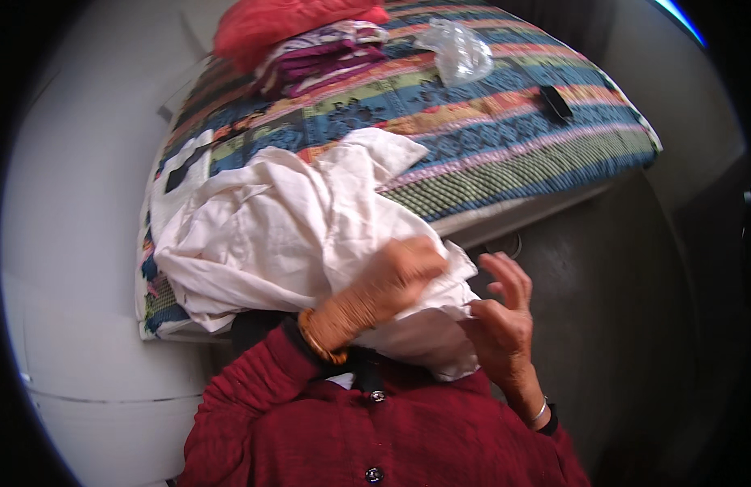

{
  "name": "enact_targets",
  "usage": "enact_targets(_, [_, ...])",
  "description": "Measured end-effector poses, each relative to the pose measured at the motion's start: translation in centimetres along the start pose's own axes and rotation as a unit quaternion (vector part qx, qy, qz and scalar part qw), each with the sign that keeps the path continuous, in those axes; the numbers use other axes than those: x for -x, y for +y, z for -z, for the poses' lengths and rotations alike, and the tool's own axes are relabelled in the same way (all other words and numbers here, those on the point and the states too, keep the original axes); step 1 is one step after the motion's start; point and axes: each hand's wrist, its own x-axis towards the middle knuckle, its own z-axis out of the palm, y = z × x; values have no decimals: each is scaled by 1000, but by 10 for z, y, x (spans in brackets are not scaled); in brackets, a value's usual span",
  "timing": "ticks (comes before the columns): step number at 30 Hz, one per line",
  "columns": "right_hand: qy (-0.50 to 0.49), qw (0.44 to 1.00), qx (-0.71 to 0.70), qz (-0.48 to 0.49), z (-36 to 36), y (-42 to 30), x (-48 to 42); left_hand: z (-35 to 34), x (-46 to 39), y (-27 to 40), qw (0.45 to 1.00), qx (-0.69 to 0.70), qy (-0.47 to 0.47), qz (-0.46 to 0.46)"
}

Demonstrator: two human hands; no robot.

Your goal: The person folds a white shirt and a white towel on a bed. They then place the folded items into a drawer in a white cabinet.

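Note:
A crumpled white cloth garment (278, 225) lies over the near edge of the bed and hangs towards my lap. My left hand (400, 274), blurred and with its fingers curled, is over the cloth's right part; whether it grips the fabric is unclear. At the right end of the cloth, my right hand (503, 310) pinches its edge between thumb and forefinger, the other fingers raised. Part of the cloth hangs below and between both hands, in front of my dark red top.
The bed has a striped multicoloured cover (473, 176). On it are folded purple and white fabric (327, 67), a red fabric bundle (290, 24), a clear plastic bag (458, 52), a black object (555, 103) and a white item with a dark band (190, 161). Grey floor (588, 292) shows at right.

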Motion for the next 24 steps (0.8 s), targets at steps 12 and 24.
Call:
enact_targets(12, [58, 996, -50, 37, 32, -41, -22, 23, 23, 71, 977, 209, 8, 43])
enact_targets(24, [328, 937, 64, 97, 153, -131, -155, 89, 64, 64, 957, -215, 193, -18])
